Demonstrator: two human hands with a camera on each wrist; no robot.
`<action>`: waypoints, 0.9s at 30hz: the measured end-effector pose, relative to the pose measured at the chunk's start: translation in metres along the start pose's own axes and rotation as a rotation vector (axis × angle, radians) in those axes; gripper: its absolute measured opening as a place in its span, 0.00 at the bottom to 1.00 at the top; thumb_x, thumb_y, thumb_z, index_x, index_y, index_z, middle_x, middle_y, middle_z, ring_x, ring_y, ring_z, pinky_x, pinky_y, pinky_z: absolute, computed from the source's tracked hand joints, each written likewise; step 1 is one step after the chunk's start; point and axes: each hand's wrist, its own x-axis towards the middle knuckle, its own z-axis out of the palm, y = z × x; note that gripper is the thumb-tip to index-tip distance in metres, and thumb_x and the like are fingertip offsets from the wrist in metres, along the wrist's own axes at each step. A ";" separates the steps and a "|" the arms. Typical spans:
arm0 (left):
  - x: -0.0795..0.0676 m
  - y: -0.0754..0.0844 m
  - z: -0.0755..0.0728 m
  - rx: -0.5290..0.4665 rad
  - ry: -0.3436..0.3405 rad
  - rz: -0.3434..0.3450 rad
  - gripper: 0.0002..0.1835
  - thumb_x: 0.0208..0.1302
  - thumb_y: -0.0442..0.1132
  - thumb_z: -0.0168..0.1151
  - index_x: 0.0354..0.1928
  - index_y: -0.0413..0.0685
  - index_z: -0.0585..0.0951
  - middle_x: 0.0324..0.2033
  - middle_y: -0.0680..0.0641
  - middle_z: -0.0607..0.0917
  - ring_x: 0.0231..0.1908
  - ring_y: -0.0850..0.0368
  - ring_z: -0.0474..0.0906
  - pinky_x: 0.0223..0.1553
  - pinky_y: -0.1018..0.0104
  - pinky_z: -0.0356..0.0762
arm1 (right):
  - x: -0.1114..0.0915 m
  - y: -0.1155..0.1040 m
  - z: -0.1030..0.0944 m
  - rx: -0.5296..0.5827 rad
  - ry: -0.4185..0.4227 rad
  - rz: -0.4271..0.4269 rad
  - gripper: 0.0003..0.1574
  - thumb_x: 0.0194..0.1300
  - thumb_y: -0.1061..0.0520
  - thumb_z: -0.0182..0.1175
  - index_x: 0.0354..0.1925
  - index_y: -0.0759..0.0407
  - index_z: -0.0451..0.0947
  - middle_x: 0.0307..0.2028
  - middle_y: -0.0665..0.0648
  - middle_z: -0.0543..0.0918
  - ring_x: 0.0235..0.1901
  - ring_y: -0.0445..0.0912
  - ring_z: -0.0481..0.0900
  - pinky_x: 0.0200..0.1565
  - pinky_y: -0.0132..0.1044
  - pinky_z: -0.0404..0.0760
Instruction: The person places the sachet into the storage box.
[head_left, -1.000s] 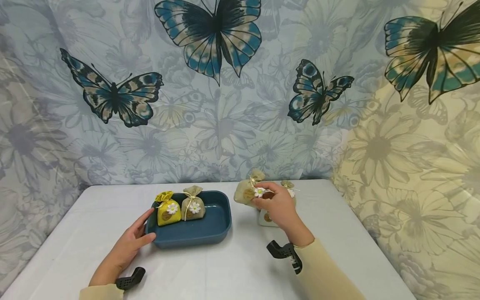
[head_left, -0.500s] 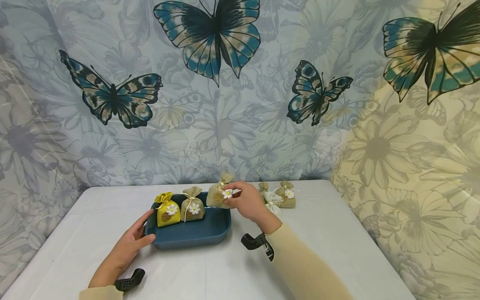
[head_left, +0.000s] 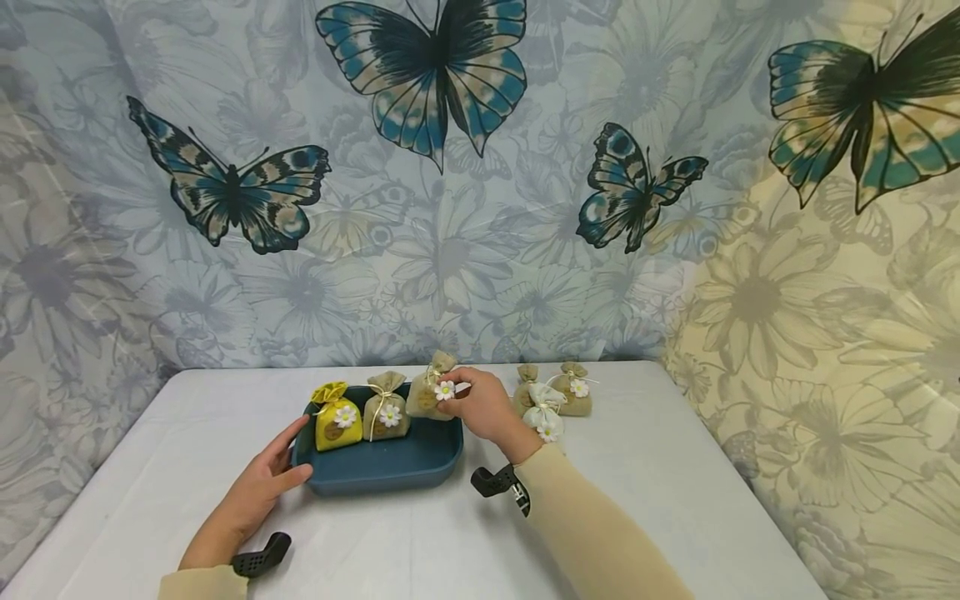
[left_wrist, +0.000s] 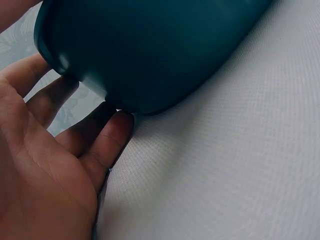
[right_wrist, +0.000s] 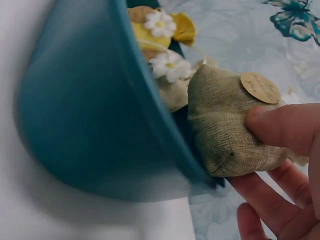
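Note:
At its left end, the blue tray (head_left: pixel 405 481) is touched by my left hand (head_left: pixel 255 492), with thumb and fingers spread; in the left wrist view, fingertips (left_wrist: pixel 120 127) rest against its outer wall. My right hand (head_left: pixel 487 406) pinches a beige drawstring sachet (head_left: pixel 424 402) with a white flower, over the tray's back right part. In the right wrist view the thumb presses that sachet (right_wrist: pixel 220 120) below its round brown label, close to the tray's rim; whether its base touches the tray, I cannot tell. Inside stand a yellow sachet (head_left: pixel 337 427) and another beige sachet (head_left: pixel 386 415).
Right of the tray, a white sachet (head_left: pixel 545 410) sits in front of two beige ones, the nearer-left one (head_left: pixel 525 387) partly hidden and the other (head_left: pixel 576 396) at right. A white cloth (head_left: pixel 375 550) covers the table; a butterfly-printed curtain (head_left: pixel 450 275) hangs behind.
My right hand has carried the beige sachet leftward from beside the other sachets to over the tray, shifting slightly left in the last half second. My left hand has stayed at the tray's left end.

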 end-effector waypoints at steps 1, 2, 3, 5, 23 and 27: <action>0.000 0.000 0.000 -0.001 -0.001 0.001 0.43 0.71 0.37 0.61 0.80 0.53 0.48 0.77 0.40 0.38 0.74 0.33 0.33 0.68 0.37 0.38 | 0.000 0.001 0.000 -0.005 0.002 0.001 0.20 0.60 0.57 0.73 0.51 0.46 0.84 0.51 0.49 0.82 0.39 0.43 0.82 0.35 0.41 0.82; 0.000 0.000 0.000 0.000 -0.001 0.001 0.43 0.71 0.37 0.62 0.80 0.53 0.48 0.77 0.40 0.38 0.74 0.33 0.33 0.68 0.37 0.38 | 0.000 0.002 0.001 -0.010 0.005 0.001 0.20 0.60 0.58 0.72 0.51 0.46 0.84 0.51 0.49 0.82 0.40 0.43 0.82 0.35 0.41 0.82; 0.001 0.000 0.000 -0.003 -0.001 0.003 0.43 0.71 0.37 0.62 0.80 0.53 0.48 0.77 0.40 0.38 0.74 0.33 0.32 0.68 0.37 0.38 | 0.001 0.002 0.001 -0.014 0.007 0.004 0.20 0.60 0.58 0.72 0.51 0.46 0.84 0.50 0.49 0.82 0.40 0.44 0.82 0.35 0.41 0.82; 0.001 0.000 0.000 -0.002 0.000 0.004 0.43 0.71 0.37 0.62 0.80 0.52 0.49 0.77 0.40 0.38 0.74 0.33 0.32 0.68 0.37 0.38 | 0.002 0.004 0.002 -0.036 0.013 -0.002 0.20 0.60 0.57 0.72 0.51 0.46 0.84 0.49 0.48 0.82 0.43 0.45 0.81 0.38 0.42 0.81; 0.000 0.001 0.000 -0.003 0.001 0.003 0.43 0.71 0.37 0.62 0.80 0.51 0.48 0.77 0.38 0.37 0.73 0.31 0.33 0.68 0.35 0.39 | 0.002 0.022 0.011 -0.154 -0.037 -0.016 0.13 0.63 0.60 0.69 0.46 0.47 0.85 0.57 0.52 0.79 0.62 0.53 0.71 0.58 0.52 0.72; 0.000 0.002 0.001 -0.011 0.003 -0.002 0.44 0.71 0.37 0.62 0.80 0.51 0.48 0.77 0.39 0.37 0.73 0.31 0.33 0.68 0.34 0.38 | -0.002 0.026 0.009 -0.065 -0.012 -0.014 0.14 0.62 0.60 0.69 0.47 0.48 0.85 0.57 0.51 0.80 0.62 0.53 0.72 0.57 0.51 0.73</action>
